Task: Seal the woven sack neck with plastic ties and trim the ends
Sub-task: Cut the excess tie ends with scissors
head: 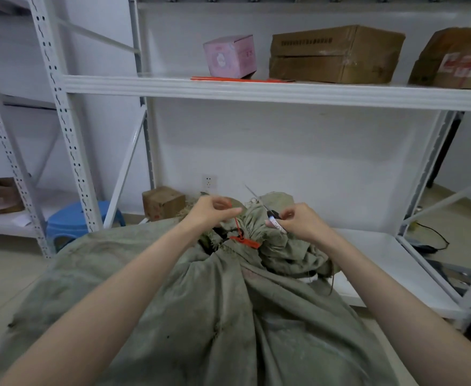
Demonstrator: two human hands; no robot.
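The green woven sack (201,302) is lying in front of the person, and its gathered neck (252,227) is standing up at the far end. A red plastic tie (244,240) is circling the base of that neck, its locking tab sticking out sideways. Just left of the neck, the left hand (210,211) is pinching the tie's thin tail between curled fingers (228,210) and holding it upward. Just right of the neck, the right hand (302,221) is gripping the dark handle of a bladed tool (270,215), whose thin metal tip is pointing up past the neck's top; its exact kind is too blurred to tell. High above the neck, a pink box (230,57) and a brown carton (334,55) are sitting on a white shelf (256,90), with loose red strips (240,79) lying at its edge. Far left of the neck, a blue stool (72,221) is standing on the floor.
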